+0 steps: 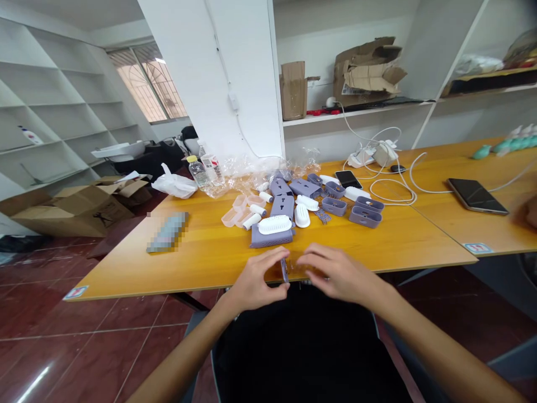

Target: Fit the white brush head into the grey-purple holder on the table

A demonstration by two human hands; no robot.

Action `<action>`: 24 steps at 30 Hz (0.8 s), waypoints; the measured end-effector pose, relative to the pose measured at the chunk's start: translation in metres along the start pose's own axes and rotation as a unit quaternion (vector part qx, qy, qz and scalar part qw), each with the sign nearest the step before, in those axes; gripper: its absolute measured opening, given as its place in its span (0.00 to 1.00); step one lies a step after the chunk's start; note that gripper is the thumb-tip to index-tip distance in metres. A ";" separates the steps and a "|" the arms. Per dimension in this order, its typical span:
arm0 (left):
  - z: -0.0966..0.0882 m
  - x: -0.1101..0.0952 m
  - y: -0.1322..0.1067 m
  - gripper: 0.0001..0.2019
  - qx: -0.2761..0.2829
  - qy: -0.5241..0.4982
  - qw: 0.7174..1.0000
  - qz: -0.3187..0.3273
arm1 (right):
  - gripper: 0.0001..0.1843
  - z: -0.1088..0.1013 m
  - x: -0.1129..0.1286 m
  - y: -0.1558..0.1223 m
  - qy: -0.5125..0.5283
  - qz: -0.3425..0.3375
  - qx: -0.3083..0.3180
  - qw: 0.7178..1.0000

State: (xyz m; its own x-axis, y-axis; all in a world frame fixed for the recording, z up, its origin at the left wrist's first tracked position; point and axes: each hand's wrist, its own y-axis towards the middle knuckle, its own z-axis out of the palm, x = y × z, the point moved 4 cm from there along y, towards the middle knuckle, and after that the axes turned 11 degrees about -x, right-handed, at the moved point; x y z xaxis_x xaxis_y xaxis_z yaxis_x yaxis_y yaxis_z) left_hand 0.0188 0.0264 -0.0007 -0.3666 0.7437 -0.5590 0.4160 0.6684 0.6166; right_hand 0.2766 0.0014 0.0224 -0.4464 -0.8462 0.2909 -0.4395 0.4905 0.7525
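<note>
My left hand pinches a small flat purple plastic piece on edge between thumb and fingertips, at the table's front edge. Just right of it, my right hand has its fingers curved and apart, with no held thing visible. The space between the hands looks slightly blurred. Beyond them, a white slotted oval tray lies on a purple plastic housing. Further back are more purple housings, white oval pieces, white rollers and clear pinkish boxes.
Purple oval cups stand at the right of the pile, near a phone and white cables. A tablet lies further right. Bottles, crumpled clear plastic and a white bag are at the back left.
</note>
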 end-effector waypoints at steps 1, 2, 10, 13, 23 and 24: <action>0.002 -0.003 -0.003 0.37 -0.002 0.003 1.000 0.027 | 0.21 0.009 0.007 0.002 0.009 0.006 0.023 1.000; 0.004 -0.006 -0.005 0.39 -0.007 0.004 0.999 0.049 | 0.23 0.017 0.013 0.003 0.014 0.014 0.034 0.999; 0.005 -0.011 -0.007 0.44 -0.028 0.013 0.996 0.087 | 0.18 0.031 0.012 -0.001 0.019 0.009 0.003 1.000; 0.004 -0.013 -0.007 0.45 -0.028 0.023 0.995 0.094 | 0.18 0.033 0.007 -0.004 0.029 0.043 0.002 0.999; 0.005 -0.017 -0.011 0.42 -0.003 0.129 0.965 0.229 | 0.06 0.028 0.008 0.009 0.129 0.185 0.069 0.972; 0.005 -0.018 -0.012 0.41 -0.002 0.137 0.960 0.243 | 0.04 0.026 0.010 0.010 0.141 0.197 0.068 0.968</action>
State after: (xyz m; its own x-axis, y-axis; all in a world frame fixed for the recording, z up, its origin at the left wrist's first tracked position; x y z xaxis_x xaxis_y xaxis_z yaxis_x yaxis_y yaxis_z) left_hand 0.0242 0.0048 -0.0005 -0.3349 0.9414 -0.0388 0.5898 0.2416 0.7705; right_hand 0.2471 0.0034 0.0174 -0.3787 -0.6013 0.7036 -0.3849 0.7936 0.4712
